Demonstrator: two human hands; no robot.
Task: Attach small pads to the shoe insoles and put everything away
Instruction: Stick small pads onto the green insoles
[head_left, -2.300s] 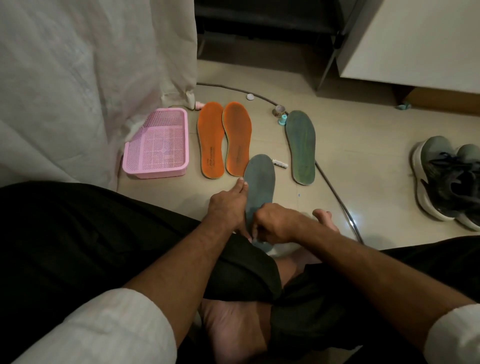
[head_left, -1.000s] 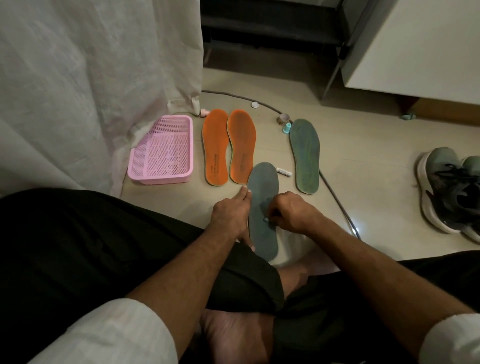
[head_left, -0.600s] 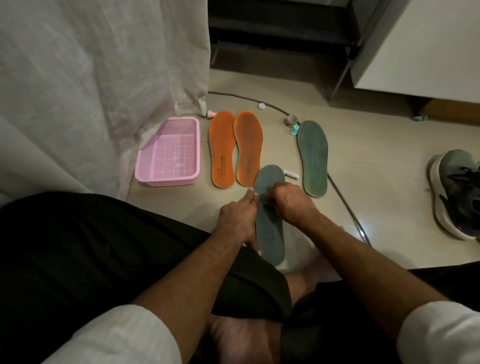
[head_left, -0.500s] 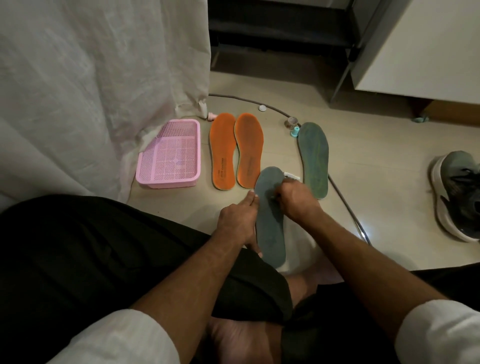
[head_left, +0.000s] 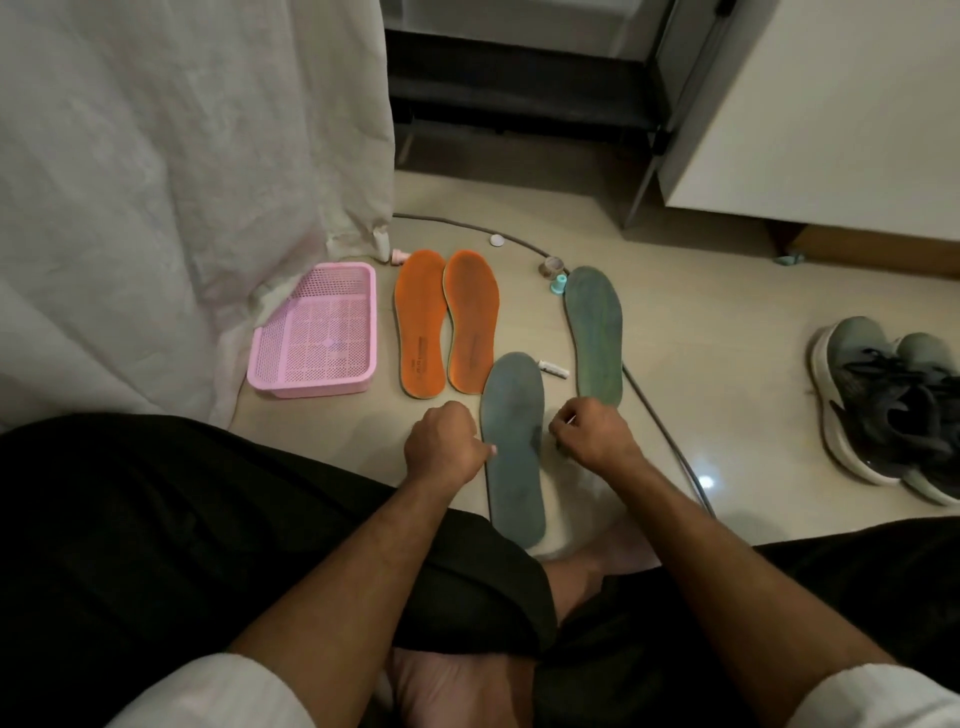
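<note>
flanking grey insole (head_left: 511, 447) edges: hands

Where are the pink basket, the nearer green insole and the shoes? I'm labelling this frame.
pink basket (head_left: 275, 378), head view, front-left rim.
nearer green insole (head_left: 511, 415), head view, middle of its surface.
shoes (head_left: 878, 410), head view, laces of the left shoe.

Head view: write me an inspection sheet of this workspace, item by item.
Surface: glossy beige floor.
Job's things: near green insole between the hands; far green insole to its right; two orange insoles side by side; pink basket; white tube.
Clutter: tape roll, teal cap, white disc, grey shoes.
Grippers: left hand curled at the near insole's left edge; right hand curled at its right edge; contents unclear.
Cables: grey cable running past the far insole.
Surroundings: white curtain, white cabinet.
</note>
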